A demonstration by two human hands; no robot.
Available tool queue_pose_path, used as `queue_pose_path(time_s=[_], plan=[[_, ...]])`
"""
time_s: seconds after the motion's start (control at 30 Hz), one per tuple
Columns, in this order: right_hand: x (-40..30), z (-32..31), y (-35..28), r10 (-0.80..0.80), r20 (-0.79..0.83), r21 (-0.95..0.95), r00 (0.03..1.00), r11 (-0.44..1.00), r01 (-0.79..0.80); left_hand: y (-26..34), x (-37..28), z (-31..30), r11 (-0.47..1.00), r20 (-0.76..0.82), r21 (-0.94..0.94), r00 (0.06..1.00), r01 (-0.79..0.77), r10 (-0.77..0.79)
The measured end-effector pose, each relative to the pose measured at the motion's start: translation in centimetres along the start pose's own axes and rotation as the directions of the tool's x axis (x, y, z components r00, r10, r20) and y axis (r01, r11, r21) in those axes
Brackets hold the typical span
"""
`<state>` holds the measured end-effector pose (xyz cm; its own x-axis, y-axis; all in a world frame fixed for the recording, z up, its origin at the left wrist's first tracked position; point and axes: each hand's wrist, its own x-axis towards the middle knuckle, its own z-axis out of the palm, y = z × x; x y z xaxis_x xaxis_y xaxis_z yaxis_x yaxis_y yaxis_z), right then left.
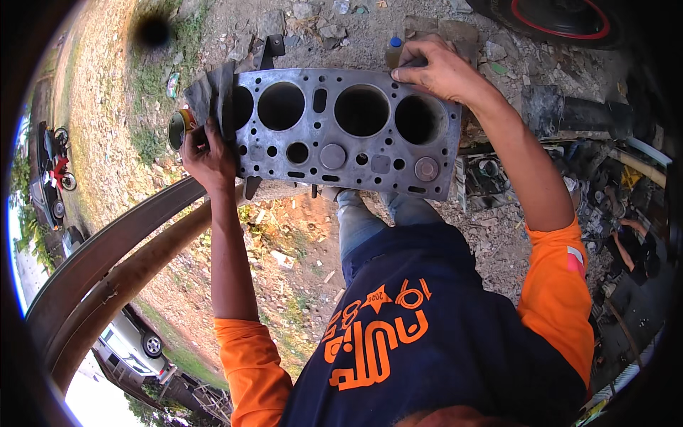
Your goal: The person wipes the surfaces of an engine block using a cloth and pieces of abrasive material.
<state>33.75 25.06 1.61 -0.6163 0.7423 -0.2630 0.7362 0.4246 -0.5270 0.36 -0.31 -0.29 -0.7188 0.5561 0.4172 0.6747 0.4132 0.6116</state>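
Observation:
A grey metal engine block (352, 165) lies before me with its flat deck and large round cylinder bores facing up. At its left end, my left hand (209, 157) has bent fingers at a dark, creased sheet (216, 93) that covers part of the end bore; whether the fingers grip it cannot be made out. My right hand (435, 66) is at the far right edge of the deck, fingers curled round a small dark piece (418, 62) that touches the block's edge. An open round tin (180, 129) stands just left of the sheet.
Beyond the block stands a bottle with a blue cap (395, 48). A tyre with a red-rimmed wheel (560, 16) is at the far right. Metal parts (485, 173) lie right of the block. Another person (637, 251) is further right. Two long posts (122, 288) run along the left.

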Motion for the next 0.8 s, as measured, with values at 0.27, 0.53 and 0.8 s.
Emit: queue_pose_path(time_s=[0.27, 0.53, 0.8], plan=[[0.6, 0.3, 0.4, -0.015, 0.042, 0.087, 0.999, 0.996, 0.011, -0.3, 0.3, 0.2, 1.0, 0.0, -0.003, 1.0, -0.025, 0.025], [1.0, 1.1, -1.0, -0.009, 0.012, 0.023, 1.0, 1.0, 0.009, 0.1, 0.3, 0.3, 0.998, -0.006, 0.047, 0.999, -0.038, 0.038], [0.9, 1.4, -1.3, -0.014, 0.003, 0.075, 1.0, 0.997, 0.014, 0.7, 0.1, 0.2, 0.999, 0.005, 0.041, 1.0, 0.008, -0.009]])
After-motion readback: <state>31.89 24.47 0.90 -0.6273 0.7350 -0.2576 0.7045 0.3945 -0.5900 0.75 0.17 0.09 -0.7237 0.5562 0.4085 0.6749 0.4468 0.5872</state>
